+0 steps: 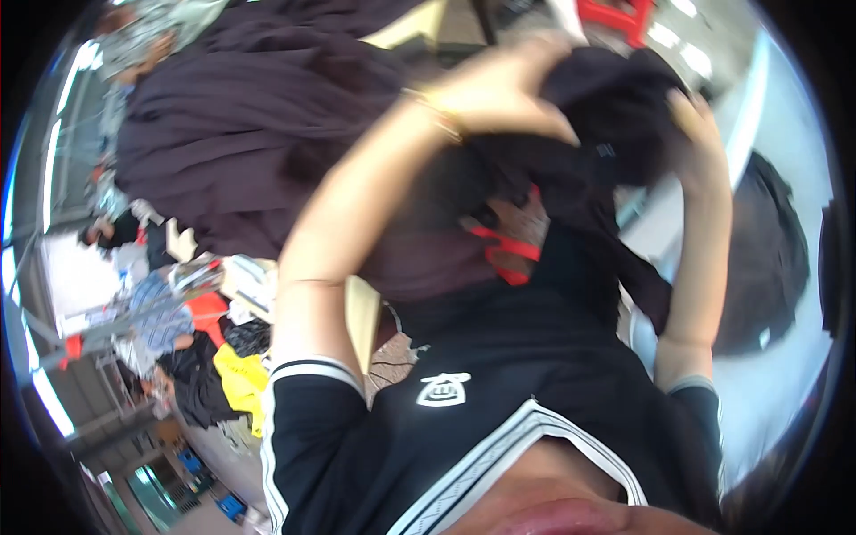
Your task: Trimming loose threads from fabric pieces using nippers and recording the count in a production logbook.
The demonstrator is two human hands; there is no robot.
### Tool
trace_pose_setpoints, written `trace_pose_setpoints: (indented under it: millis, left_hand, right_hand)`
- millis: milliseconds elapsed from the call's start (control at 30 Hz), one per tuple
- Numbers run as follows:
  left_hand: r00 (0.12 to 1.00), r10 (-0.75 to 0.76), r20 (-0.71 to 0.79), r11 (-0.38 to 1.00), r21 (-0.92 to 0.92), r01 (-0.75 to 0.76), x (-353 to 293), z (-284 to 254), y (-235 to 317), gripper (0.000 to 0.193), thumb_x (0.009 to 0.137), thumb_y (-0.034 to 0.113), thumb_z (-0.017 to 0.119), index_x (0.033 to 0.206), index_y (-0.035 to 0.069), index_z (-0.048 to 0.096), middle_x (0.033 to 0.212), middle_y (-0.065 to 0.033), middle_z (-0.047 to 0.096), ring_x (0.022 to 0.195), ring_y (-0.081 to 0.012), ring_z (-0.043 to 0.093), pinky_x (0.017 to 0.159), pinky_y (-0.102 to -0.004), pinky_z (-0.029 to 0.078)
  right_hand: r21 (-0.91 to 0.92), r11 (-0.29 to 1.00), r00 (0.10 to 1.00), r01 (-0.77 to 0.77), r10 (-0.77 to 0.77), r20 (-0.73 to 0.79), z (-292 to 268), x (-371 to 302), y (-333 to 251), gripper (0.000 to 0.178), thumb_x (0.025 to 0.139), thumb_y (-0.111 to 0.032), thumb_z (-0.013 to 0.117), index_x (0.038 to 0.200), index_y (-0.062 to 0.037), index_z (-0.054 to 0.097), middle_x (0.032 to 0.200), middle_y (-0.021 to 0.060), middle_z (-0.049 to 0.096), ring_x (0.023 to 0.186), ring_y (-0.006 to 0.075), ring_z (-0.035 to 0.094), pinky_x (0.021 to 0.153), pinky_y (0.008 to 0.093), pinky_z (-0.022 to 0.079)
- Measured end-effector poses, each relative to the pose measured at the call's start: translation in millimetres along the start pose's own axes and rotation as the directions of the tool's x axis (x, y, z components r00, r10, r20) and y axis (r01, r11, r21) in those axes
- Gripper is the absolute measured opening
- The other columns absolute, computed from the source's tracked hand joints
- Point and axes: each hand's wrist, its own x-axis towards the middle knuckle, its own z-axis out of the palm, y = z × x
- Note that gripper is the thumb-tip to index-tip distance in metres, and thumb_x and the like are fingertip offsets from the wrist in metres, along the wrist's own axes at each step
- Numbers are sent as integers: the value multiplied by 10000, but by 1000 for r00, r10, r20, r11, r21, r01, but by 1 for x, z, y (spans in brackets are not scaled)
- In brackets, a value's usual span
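Note:
A black garment piece (615,111) is raised in front of me between my two hands, with a small pale mark on it. My left hand (513,94), smeared by motion, is at its left side with thumb and fingers spread wide. At its right edge, my right hand (700,134) grips the cloth; part of that hand is hidden behind the fabric. A large heap of dark brown-purple cloth (241,134) spreads out to the left, reaching under my left forearm.
On the pale table (794,374) at right lies another dark garment (762,259). A red stool (624,18) stands at the far side. Below my hands, red straps (513,259) show. Co-workers, one in blue plaid (160,312), and a yellow cloth (241,383) are at left.

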Motion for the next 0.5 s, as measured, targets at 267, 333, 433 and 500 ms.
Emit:
trace_pose_setpoints:
  millis: [267, 333, 433, 500]
  left_hand:
    - [947, -305, 104, 730, -613, 302, 5, 46, 36, 243, 827, 218, 604, 991, 40, 625, 908, -112, 678, 781, -254, 651, 696, -368, 518]
    - [643, -726, 242, 300, -730, 614, 8, -30, 47, 201, 818, 65, 594, 1003, -10, 613, 828, 0, 626, 725, -151, 591, 648, -350, 495]
    - [700, -695, -160, 541, -758, 364, -50, -118, 5, 253, 891, 105, 458, 1076, 34, 617, 1012, -58, 672, 899, -165, 659, 717, -273, 550]
    - [523, -705, -478, 676, -675, 295, -78, -224, -10, 208, 831, 49, 466, 937, 64, 644, 877, -63, 673, 761, -187, 648, 663, -313, 520]
  right_hand:
    - [-277, 961, 992, 22, -56, -116, 8, -14, -3, 319, 886, -228, 635, 1093, 5, 571, 685, -35, 515, 484, 20, 423, 414, 170, 289]
    - [-248, 968, 981, 35, -81, -176, -3, -3, -17, 421, 965, -303, 502, 1218, 32, 537, 670, -56, 484, 495, 0, 343, 461, 161, 257]
    - [-111, 968, 964, 225, -237, -117, -12, 2, -23, 544, 1011, -371, 401, 1380, 28, 402, 608, -66, 384, 463, -1, 258, 419, 171, 195]
    - [81, 963, 958, 258, -244, -151, -23, 6, -26, 536, 1021, -332, 390, 1415, 27, 338, 593, -63, 339, 448, 0, 247, 396, 169, 189]
